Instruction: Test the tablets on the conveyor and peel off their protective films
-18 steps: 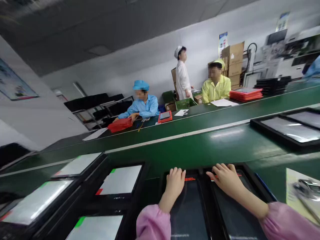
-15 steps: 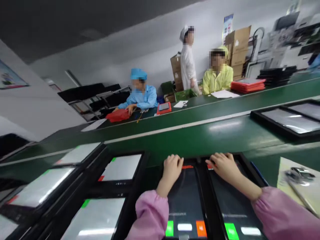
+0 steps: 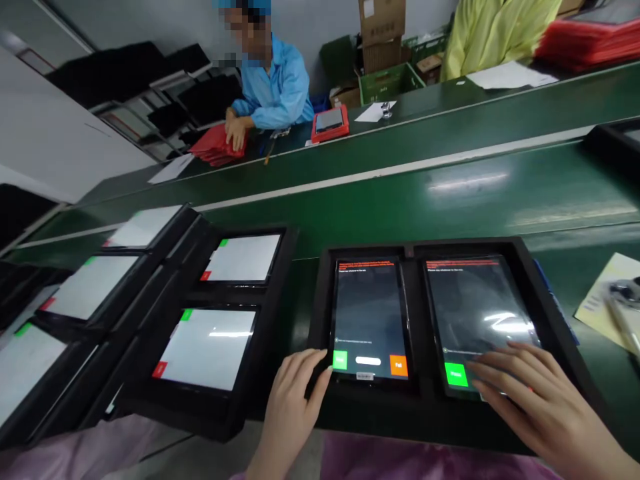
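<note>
Left hand: my left hand (image 3: 293,400) is open and holds nothing. The fingers lie loosely on the near left rim of the tray, and the thumb tip is at the near left corner of the left tablet, just beside its green button (image 3: 340,360).
Right hand: my right hand (image 3: 535,400) lies flat and open with the fingers spread. It grips nothing, and the fingertips rest on the near right part of the right tablet's screen.
Black tray: the black tray (image 3: 400,413) sits in front of me at the near edge of the belt and has 2 compartments side by side.
Tray contents: 1 tablet lies face up in each compartment. The left tablet (image 3: 369,313) shows a dark screen with red text along its far edge and green, white and orange buttons along its near edge. The right tablet (image 3: 475,307) is also dark, with red text at the far edge and a green square near my fingers.
Second tray: the second tray (image 3: 200,410) lies just to the left and holds 2 tablets with white screens, 1 near (image 3: 210,347) and 1 far (image 3: 244,257).
Further left: more black trays (image 3: 85,287) hold white-screened tablets.
Belt: the green belt (image 3: 450,193) runs left to right beyond the trays.
Right edge: a pale paper sheet (image 3: 600,300) lies near the black tray.
Far side: a co-worker in blue (image 3: 275,87) rests a hand on a red stack (image 3: 215,143). A red-cased tablet (image 3: 330,123) lies just to the right of that person.
</note>
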A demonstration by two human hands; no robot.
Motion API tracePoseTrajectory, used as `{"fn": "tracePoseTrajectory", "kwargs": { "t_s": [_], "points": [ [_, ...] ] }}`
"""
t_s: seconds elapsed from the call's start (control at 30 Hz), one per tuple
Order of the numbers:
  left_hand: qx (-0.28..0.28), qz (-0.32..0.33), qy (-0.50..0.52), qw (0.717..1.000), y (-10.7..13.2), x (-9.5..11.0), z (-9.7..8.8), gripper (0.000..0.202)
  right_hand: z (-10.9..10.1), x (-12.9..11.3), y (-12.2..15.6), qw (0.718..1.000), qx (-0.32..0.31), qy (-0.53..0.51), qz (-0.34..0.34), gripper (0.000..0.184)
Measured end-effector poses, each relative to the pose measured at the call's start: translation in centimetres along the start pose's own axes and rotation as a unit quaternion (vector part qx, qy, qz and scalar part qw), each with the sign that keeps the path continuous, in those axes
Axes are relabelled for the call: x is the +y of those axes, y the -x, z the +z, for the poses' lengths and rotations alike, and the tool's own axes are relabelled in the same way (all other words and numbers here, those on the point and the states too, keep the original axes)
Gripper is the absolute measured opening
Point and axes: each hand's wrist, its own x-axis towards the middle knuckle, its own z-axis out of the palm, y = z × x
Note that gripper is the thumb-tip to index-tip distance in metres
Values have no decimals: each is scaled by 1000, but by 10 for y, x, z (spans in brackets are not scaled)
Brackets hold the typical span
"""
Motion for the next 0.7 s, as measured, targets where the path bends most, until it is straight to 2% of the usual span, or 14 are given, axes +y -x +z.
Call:
{"fn": "tracePoseTrajectory", "kwargs": {
  "t_s": [0.17, 0.37, 0.47, 0.6, 0.7],
  "points": [
    [28, 11, 2, 1000, 14, -2, 2, 22, 3, -4, 11, 998, -13, 60, -34, 34],
    [26, 22, -6, 999, 17, -3, 6, 21, -8, -2, 2, 999, 39, -3, 3, 20],
    [7, 13, -7, 1000, 23, -5, 8, 24, -8, -2, -1, 999, 34, -6, -3, 20],
    [-62, 37, -69, 995, 33, -15, 6, 35, -11, 6, -3, 999, 24, 14, -19, 26],
    [-69, 58, -84, 992, 14, -26, 5, 36, -10, 28, -14, 997, 6, 69, -20, 39]
  ]
}}
